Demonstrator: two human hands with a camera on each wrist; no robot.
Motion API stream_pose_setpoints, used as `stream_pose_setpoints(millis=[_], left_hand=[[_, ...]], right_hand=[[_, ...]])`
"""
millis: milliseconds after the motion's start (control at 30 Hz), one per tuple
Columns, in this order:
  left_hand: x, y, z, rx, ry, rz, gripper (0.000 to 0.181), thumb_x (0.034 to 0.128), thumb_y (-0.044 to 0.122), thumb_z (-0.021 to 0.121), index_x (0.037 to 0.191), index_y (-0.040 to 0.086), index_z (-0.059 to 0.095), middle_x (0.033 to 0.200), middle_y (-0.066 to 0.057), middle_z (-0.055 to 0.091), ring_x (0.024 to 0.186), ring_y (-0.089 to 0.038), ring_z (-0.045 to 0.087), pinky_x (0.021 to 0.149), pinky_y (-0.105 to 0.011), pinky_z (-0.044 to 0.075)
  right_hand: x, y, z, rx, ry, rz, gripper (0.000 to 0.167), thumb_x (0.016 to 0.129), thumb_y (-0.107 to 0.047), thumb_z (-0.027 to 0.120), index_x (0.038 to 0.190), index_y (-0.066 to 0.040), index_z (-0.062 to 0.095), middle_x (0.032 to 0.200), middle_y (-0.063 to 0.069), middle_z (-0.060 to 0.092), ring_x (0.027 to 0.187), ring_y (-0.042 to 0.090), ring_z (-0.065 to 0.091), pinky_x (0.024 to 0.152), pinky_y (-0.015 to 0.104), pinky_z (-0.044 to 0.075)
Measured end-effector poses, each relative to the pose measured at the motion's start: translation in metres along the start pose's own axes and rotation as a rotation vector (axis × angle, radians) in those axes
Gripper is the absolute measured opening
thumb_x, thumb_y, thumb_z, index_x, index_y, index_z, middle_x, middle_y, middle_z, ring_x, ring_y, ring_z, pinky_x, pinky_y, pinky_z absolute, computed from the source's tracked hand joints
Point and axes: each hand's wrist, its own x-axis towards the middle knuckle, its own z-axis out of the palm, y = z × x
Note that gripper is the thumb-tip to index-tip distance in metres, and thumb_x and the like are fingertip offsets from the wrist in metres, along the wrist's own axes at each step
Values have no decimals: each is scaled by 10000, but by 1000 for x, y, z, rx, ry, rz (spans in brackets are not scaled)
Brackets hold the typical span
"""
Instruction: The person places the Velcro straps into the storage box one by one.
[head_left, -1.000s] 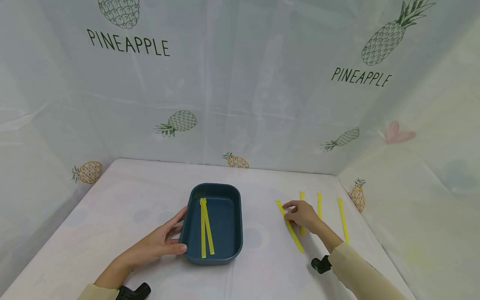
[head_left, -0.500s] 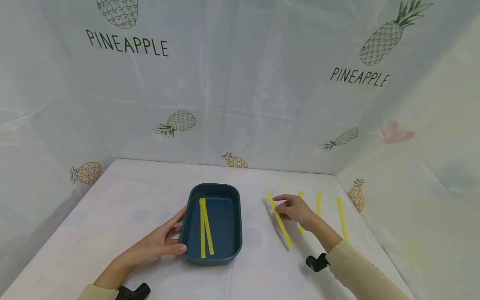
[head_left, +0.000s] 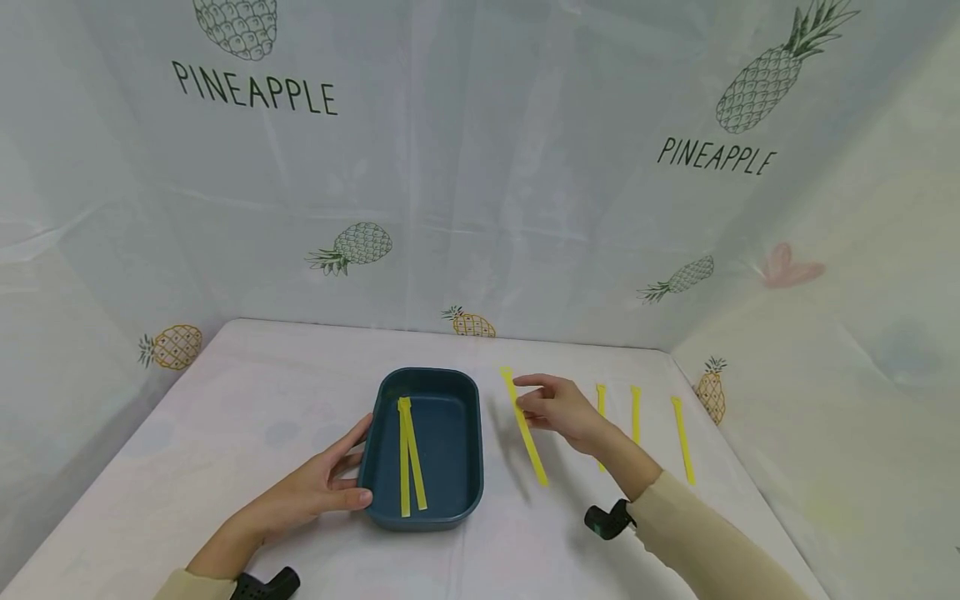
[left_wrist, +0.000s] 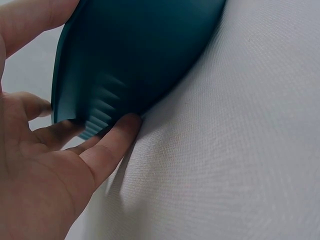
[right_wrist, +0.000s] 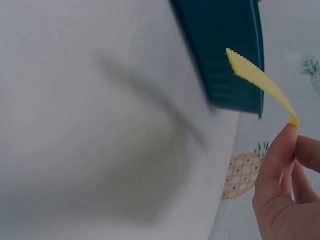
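- The right hand (head_left: 558, 412), pinching a yellow strip (head_left: 532, 450) above the table (head_left: 315, 354), has shifted left, nearer the tray.
- Left hand (head_left: 303, 492): fingers spread against the tray (head_left: 457, 467).
- Two strips (head_left: 406, 467) inside, tops overlapping.
- Right, three more strips (head_left: 683, 442); the right arm partly hides two.

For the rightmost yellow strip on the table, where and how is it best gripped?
Probably mid-length: the strip is long and narrow, so pinching across its long edges should balance it. Come from above and slightly right, since the neighbouring strip lies to its left. The right hand already pinches the held strip, so it isn't free.
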Motion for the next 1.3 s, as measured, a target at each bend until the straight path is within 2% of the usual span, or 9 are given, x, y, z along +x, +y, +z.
stream_pose_setpoints(millis=[333, 500, 900, 1300], left_hand=[[-1, 2, 1, -6, -1, 3, 1078, 975, 260, 799, 1725, 315, 25, 1775, -213, 30, 1429, -471, 520, 1080, -416, 554], [-2, 4, 1, -5, -2, 3, 1080, 975, 264, 799, 1725, 308, 23, 1773, -220, 35, 1423, -469, 528, 1078, -418, 555], [-2, 5, 1, -6, -7, -6, 1059, 987, 274, 784, 1724, 319, 24, 1779, -199, 10, 1452, -481, 488, 1090, -410, 547], [-2, 3, 0, -18, -16, -4, 1041, 999, 264, 768, 1724, 323, 23, 1775, -215, 32, 1436, -468, 514, 1082, -407, 553]], right_hand=[[8, -30, 39, 74, -41, -24, 450, 1017, -82, 703, 1458, -57, 615, 1031, 110, 698, 841, 187, 692, 854, 320, 642], [14, -37, 63, 106, -52, -25, 438, 1022, -81, 702, 1452, -62, 617, 1034, 120, 691, 814, 166, 713, 838, 317, 650], [32, -31, 111, 144, -90, 24, 393, 1022, -89, 710, 1406, -63, 632, 967, 77, 704, 781, 139, 693, 757, 253, 640], [39, -19, 143, 134, -110, 41, 335, 1014, -75, 711, 1344, -61, 655, 904, 76, 699, 729, 125, 681, 705, 222, 628]])
